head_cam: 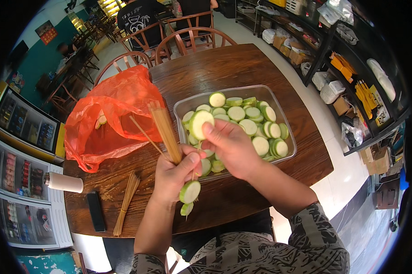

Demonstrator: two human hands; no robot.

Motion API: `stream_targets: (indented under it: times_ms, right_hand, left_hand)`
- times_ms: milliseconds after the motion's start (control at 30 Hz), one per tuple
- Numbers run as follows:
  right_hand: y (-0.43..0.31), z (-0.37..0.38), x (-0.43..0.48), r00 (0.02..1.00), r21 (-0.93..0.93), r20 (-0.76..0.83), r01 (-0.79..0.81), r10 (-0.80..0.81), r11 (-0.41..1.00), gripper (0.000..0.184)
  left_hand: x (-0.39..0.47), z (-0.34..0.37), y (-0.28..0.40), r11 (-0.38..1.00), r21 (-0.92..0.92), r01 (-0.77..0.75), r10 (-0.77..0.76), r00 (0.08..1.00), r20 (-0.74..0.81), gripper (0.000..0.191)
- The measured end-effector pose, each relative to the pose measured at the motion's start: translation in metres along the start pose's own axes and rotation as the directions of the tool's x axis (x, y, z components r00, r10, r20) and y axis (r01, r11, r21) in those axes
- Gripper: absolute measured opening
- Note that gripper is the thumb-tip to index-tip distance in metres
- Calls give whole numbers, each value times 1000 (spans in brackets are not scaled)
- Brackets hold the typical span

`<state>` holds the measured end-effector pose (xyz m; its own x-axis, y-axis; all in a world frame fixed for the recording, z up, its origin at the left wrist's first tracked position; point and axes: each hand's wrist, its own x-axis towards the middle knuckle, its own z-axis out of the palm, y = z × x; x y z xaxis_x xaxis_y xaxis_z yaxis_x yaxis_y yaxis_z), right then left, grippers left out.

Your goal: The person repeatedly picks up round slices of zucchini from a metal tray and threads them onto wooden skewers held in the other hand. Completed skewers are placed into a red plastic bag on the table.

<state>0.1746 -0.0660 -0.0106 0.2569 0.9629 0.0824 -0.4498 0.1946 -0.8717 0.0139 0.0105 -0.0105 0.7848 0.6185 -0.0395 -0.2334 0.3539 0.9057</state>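
My left hand (pixel 176 171) is closed around a bundle of thin wooden skewers (pixel 166 132). One loose skewer sticks out to its left, and zucchini slices (pixel 190 192) on a skewer hang below the hand. Between the thumb and fingers of my right hand (pixel 230 144) is a round zucchini slice (pixel 200 124), with a skewer tip at its lower edge; whether the tip is inside the slice I cannot tell. Behind and beneath my right hand, a clear plastic tub (pixel 291 135) holds many zucchini slices. An open red plastic bag (pixel 123 89) lies left of the tub, with some skewered slices inside.
On the wooden table (pixel 206 72) lie a second skewer bundle (pixel 126 203), a black phone (pixel 96 211) and a pale bottle (pixel 65 182) at the left. Chairs (pixel 192 37) and seated people are beyond the far edge. Shelving (pixel 315 65) stands at right, glass-door fridges (pixel 20 167) at left.
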Motion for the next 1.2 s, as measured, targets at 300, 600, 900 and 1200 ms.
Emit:
stream_targets:
  times_ms: [300,600,900,1200]
  right_hand:
    - [0,7,-5,1000,15,30,-10,10,1000,31]
    - [3,5,-6,989,-187,22,-142,149,972,32]
    - [21,17,-16,927,-317,229,-217,296,923,28]
    - [18,33,-28,919,-514,292,-82,264,854,38]
  left_hand:
    - [-1,0,-1,1000,-22,-8,8,1000,22,17]
    - [2,-13,27,998,49,42,-33,984,-174,39]
    - [0,-28,41,988,-47,-150,130,945,-299,10]
    - [-49,-41,71,956,185,-229,280,902,-330,8]
